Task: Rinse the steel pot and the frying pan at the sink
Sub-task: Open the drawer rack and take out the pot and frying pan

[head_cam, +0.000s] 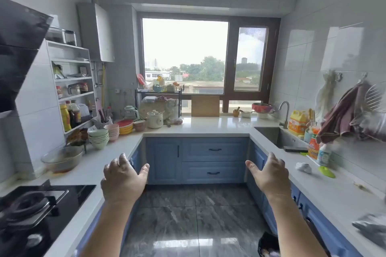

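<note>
Blue cabinets [196,158] run beneath a white U-shaped desk [208,126]. Both hands, left [122,177] and right [269,175], are raised over the grey floor [196,215], fingers loosely spread, holding nothing. A steel sink [271,134] with its tap [285,113] sits at the right. Neither steel pot nor frying pan can be picked out.

head cam | faces forward, slightly down | wide kitchen view

Sink [269,134] basin mostly hidden; blurred grey object [370,228] cut off at right edge.
</note>
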{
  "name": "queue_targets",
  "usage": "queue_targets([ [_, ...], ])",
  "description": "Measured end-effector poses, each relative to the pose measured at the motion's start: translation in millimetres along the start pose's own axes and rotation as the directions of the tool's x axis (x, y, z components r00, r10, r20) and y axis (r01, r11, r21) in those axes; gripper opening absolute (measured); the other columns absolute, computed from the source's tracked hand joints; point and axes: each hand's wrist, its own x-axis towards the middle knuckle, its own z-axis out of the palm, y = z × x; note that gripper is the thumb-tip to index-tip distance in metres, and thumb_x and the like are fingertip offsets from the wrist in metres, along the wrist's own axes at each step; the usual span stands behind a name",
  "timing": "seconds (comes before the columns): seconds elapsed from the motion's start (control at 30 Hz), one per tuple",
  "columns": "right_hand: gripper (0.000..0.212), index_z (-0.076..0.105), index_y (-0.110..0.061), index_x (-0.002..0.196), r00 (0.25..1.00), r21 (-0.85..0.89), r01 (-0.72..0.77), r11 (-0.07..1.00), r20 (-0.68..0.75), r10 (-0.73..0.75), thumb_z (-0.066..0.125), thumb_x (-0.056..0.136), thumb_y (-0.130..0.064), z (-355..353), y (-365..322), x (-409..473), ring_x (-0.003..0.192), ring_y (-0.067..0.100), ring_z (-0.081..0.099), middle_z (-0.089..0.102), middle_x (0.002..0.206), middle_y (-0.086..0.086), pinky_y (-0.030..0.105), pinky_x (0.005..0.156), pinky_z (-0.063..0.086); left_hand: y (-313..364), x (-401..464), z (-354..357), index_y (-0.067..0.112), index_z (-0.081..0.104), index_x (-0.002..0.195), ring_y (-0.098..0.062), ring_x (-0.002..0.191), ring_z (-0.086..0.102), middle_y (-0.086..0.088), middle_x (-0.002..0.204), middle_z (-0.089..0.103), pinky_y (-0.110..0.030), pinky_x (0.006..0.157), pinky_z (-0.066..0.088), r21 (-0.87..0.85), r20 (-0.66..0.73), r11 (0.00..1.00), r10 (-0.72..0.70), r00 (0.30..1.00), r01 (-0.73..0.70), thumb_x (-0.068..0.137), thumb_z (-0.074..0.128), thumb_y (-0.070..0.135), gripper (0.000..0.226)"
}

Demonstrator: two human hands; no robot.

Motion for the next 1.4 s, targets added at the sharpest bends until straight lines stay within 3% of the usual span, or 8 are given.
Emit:
queue_targets([
  [0.23,0.083,0.036,-0.003,0.146,0.999,-0.011,-0.012,1.0,0.038,0.012,0.065,0.087,-0.054,23,21,28,0.128,0.038,0.048,0.048,0.139,0.021,0.045,0.1,0.044,15,8,44,0.004,0.031,0.148,-0.033,0.141,0.029,-0.016,0.15,0.038,-0.046,0.111,0.031,-0.032,0.029,0.999,-0.024,0.999,0.025,0.092,0.057,0.053,0.078],
  [0.57,0.081,0.038,-0.001,0.144,0.995,-0.034,-0.072,0.997,0.074,0.074,0.065,0.088,-0.052,83,29,90,0.127,0.041,0.047,0.047,0.138,0.022,0.047,0.096,0.046,39,66,111,0.005,0.021,0.154,-0.033,0.146,0.021,-0.015,0.157,0.028,-0.045,0.117,0.027,-0.016,0.104,0.998,-0.051,0.993,0.053,0.094,0.052,0.055,0.083],
  [0.73,0.079,0.04,0.0,0.141,0.992,-0.044,-0.095,0.995,0.074,0.098,0.066,0.087,-0.053,124,21,143,0.123,0.041,0.05,0.05,0.135,0.024,0.047,0.095,0.048,52,130,151,0.006,0.033,0.148,-0.034,0.142,0.029,-0.017,0.151,0.038,-0.046,0.115,0.029,-0.028,0.103,0.999,-0.026,0.994,0.03,0.093,0.051,0.056,0.077],
  [1.0,0.085,0.035,-0.002,0.147,0.993,-0.038,-0.107,0.994,0.041,0.109,0.065,0.087,-0.055,200,-19,253,0.127,0.04,0.049,0.047,0.139,0.024,0.049,0.098,0.048,86,262,217,0.008,0.023,0.153,-0.031,0.145,0.026,-0.014,0.156,0.033,-0.046,0.118,0.025,0.008,0.091,1.0,0.022,0.996,-0.023,0.093,0.044,0.061,0.082],
  [1.4,0.082,0.037,-0.002,0.144,0.985,-0.092,-0.163,0.982,0.037,0.167,0.063,0.088,-0.056,293,-16,392,0.125,0.04,0.049,0.048,0.137,0.022,0.047,0.094,0.047,138,387,336,0.011,0.019,0.155,-0.029,0.147,0.021,-0.011,0.158,0.028,-0.042,0.117,0.025,0.019,0.16,0.999,0.023,0.987,-0.026,0.093,0.044,0.063,0.085],
])
